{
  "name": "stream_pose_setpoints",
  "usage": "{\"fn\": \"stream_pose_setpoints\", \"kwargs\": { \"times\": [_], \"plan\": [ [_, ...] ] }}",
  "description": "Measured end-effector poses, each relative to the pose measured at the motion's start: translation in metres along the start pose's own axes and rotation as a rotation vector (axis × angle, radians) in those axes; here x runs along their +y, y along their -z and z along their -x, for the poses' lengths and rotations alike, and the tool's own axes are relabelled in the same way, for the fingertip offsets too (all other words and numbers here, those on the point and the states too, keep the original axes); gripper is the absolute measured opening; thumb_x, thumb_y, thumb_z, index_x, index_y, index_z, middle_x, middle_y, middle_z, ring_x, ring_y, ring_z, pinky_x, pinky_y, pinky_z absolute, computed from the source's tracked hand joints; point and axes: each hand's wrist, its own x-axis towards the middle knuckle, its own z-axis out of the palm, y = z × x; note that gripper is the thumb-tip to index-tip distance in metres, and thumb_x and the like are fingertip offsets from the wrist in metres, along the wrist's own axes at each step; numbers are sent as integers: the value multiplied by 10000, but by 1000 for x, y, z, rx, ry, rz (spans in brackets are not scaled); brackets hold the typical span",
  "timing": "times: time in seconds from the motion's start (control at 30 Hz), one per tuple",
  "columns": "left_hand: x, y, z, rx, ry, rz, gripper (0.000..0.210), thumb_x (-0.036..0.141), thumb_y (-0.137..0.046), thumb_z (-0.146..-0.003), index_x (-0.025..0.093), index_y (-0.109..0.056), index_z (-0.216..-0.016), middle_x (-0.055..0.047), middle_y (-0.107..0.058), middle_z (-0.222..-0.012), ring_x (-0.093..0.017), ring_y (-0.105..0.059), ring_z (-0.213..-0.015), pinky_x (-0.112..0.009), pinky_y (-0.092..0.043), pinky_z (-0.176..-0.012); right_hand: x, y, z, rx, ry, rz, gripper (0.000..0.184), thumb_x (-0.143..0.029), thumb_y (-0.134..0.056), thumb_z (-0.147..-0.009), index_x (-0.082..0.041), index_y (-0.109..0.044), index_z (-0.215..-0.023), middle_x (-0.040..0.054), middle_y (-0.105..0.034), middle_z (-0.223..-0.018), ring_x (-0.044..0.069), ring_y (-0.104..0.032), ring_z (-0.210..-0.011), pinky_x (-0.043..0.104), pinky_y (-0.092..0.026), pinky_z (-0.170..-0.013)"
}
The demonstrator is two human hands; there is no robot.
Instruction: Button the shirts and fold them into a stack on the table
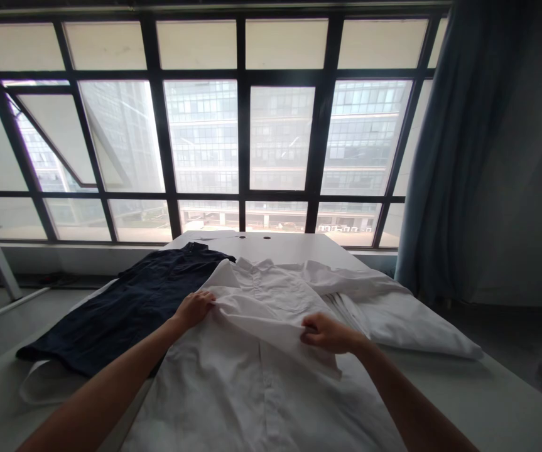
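Left hand (196, 307) and right hand (330, 333) pinch a fold of the white, button-front, collared cloth shirt (247, 367), likely light and limp, best held at two spread points.

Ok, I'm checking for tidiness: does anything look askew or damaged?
No damage shows. White cloth pokes out unevenly from under the navy shirt, and a fold of the white shirt slants across its front, covering part of the placket.
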Motion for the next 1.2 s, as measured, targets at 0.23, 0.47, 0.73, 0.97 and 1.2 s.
{"fn": "stream_pose_setpoints", "kwargs": {
  "times": [0.23,0.47,0.73,0.97,1.2],
  "plan": [
    [-8,15,2,21,-56,-58,243,136,-423,-943,149,-663,-981,-128,-702,-984,-258,-662,-965,-372,-489,-859,-1,28,14,266,117,-228,428,-563,-681,-738,-141,-676,-809,80,-669,-833,208,-613,-797,313,-503,-754],
    [-21,10,8,42,-38,-58,292,-16,-414,-827,183,-618,-888,-74,-665,-951,-212,-609,-950,-322,-465,-854,-29,22,30,-395,191,-314,560,-636,-698,-706,-128,-755,-935,72,-715,-796,186,-663,-739,282,-522,-685],
    [-26,7,7,29,5,-103,266,-2,-428,-797,175,-602,-894,-94,-637,-928,-243,-592,-942,-349,-464,-821,-33,-23,10,-343,-127,158,525,-494,-850,-520,-156,-716,-898,9,-675,-706,151,-596,-614,228,-410,-544],
    [-18,19,5,99,91,-101,303,-11,-402,-804,171,-607,-933,-100,-620,-964,-237,-576,-981,-338,-467,-851,-33,-10,11,-236,11,-94,281,-229,-719,-608,-163,-669,-876,-18,-655,-815,148,-596,-750,200,-443,-605],
    [-16,27,-16,-262,169,-62,259,49,-546,-760,208,-697,-899,-90,-664,-1063,-264,-616,-1033,-339,-495,-829,-6,-4,11,-363,-261,-91,432,-384,-785,-594,-198,-668,-966,-5,-624,-736,137,-578,-562,224,-459,-484]
  ]
}}
